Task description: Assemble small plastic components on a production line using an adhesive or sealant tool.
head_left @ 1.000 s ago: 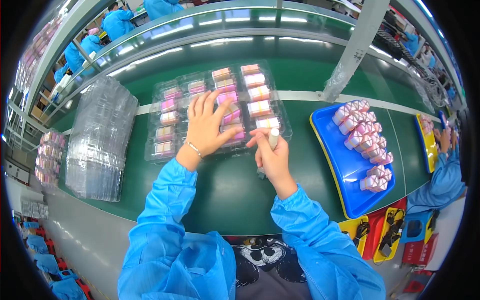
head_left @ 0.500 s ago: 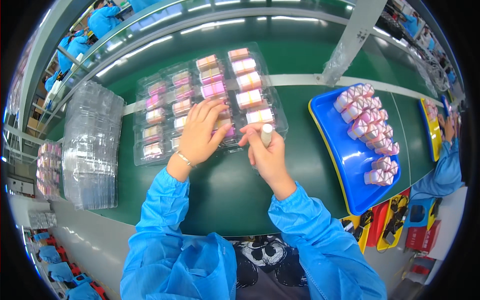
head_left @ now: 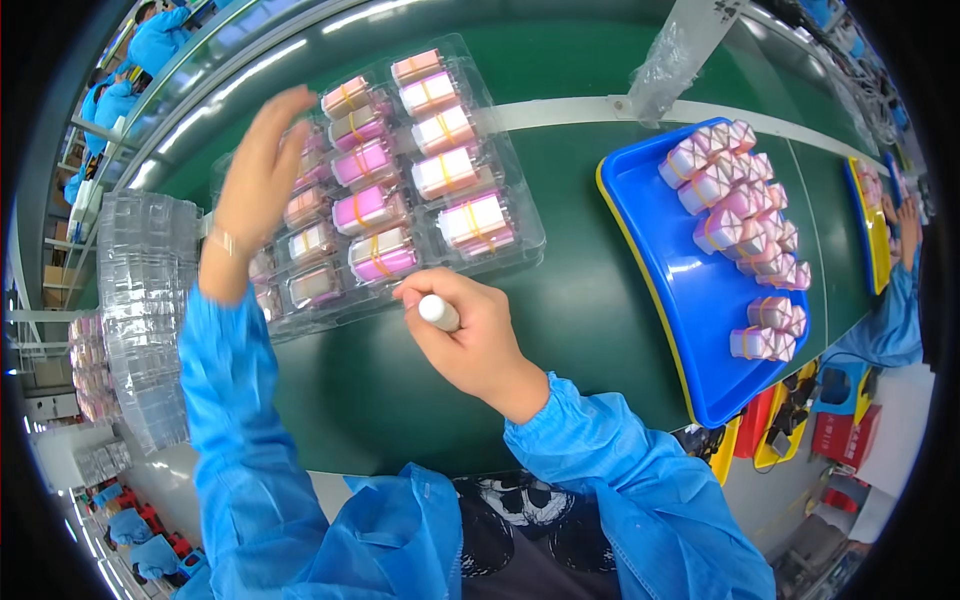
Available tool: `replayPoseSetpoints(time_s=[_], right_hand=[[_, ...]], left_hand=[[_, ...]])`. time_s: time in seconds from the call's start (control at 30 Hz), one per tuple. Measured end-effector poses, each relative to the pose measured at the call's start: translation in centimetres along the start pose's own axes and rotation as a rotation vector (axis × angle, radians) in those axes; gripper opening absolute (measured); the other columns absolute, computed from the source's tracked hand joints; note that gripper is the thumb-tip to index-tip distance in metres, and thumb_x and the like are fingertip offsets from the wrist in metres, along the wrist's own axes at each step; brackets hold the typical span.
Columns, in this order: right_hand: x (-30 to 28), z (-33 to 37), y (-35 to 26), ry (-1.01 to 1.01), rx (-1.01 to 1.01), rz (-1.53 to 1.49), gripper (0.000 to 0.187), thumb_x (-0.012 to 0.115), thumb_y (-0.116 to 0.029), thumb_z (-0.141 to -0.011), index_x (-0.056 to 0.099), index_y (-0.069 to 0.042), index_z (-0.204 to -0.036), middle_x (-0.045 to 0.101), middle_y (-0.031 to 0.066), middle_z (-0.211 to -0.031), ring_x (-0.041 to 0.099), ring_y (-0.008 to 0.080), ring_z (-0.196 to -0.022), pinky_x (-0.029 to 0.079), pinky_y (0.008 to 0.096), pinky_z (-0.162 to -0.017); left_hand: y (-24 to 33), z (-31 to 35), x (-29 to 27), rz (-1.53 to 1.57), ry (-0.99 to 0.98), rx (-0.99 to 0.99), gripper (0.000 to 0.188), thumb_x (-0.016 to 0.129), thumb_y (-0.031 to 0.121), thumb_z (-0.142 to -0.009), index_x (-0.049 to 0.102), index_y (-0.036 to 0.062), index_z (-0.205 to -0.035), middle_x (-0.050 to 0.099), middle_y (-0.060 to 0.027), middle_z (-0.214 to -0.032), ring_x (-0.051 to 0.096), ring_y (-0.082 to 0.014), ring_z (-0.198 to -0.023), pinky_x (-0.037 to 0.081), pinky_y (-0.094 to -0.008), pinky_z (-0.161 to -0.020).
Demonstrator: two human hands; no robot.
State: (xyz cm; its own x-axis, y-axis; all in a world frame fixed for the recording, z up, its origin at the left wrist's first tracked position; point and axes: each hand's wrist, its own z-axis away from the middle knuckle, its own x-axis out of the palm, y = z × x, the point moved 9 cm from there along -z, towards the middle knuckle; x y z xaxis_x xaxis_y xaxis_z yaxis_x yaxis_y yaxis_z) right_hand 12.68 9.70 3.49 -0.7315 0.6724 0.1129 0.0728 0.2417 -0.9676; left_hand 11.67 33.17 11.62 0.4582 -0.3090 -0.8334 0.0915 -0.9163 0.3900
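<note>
A clear plastic tray (head_left: 525, 225) lies on the green table, with rows of small pink and white blocks (head_left: 472, 222), each tied with a yellow band. My left hand (head_left: 255, 175), slightly blurred, is raised over the tray's left part with its fingers stretched out and holds nothing. It hides some blocks there. Close to the tray's near edge, my right hand (head_left: 480, 335) is closed round a white marker pen (head_left: 439, 313), whose rounded end points up. The pen's lower part is hidden by the hand.
To the right, a blue tray (head_left: 650, 250) with a yellow edge holds a pile of similar banded blocks (head_left: 740, 205). Stacked clear plastic trays (head_left: 150, 310) stand at the left. A grey post (head_left: 680, 60) rises at the far edge. A co-worker's blue sleeve (head_left: 885, 330) shows at the far right.
My left hand has lifted off the blocks and moved left. My right hand, still holding the marker pen, has come left and nearer to me. The view has shifted slightly.
</note>
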Motion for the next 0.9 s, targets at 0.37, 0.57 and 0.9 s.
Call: replayPoseSetpoints(time_s=[0.37,0.57,0.9], right_hand=[[1.9,0.5,-1.2,-0.112,-0.168,0.138,0.016,0.067,-0.005,-0.081,0.065,-0.004,-0.097,0.068,0.0100,-0.087,0.066,0.0228,-0.075,0.052,0.0307,-0.070],[1.1,0.3,0.7,-0.075,-0.062,0.075,0.014,0.065,-0.002,-0.083,0.065,-0.003,-0.096,0.068,0.0075,-0.085,0.064,0.0128,-0.075,0.051,0.0273,-0.068],[0.9,0.1,0.6,-0.033,0.030,-0.102,0.018,0.058,-0.017,-0.098,0.066,-0.001,-0.096,0.061,0.0019,-0.070,0.047,0.0019,-0.052,0.035,0.0192,-0.045]], left_hand=[[-7.1,-4.6,3.1,-0.332,-0.069,-0.066,0.040,0.062,0.026,-0.093,0.057,0.0017,-0.124,0.062,-0.0145,-0.113,0.063,-0.0288,-0.103,0.048,-0.0366,-0.091],[-4.3,1.3,0.2,0.887,0.377,-0.519,0.035,0.055,0.027,-0.099,0.058,-0.0019,-0.118,0.066,-0.0130,-0.113,0.066,-0.0190,-0.097,0.053,-0.0324,-0.088],[11.3,20.7,6.1,1.866,0.306,-0.714,0.041,0.053,0.021,-0.099,0.047,-0.0043,-0.131,0.059,-0.0158,-0.123,0.059,-0.0260,-0.116,0.050,-0.0396,-0.101]])
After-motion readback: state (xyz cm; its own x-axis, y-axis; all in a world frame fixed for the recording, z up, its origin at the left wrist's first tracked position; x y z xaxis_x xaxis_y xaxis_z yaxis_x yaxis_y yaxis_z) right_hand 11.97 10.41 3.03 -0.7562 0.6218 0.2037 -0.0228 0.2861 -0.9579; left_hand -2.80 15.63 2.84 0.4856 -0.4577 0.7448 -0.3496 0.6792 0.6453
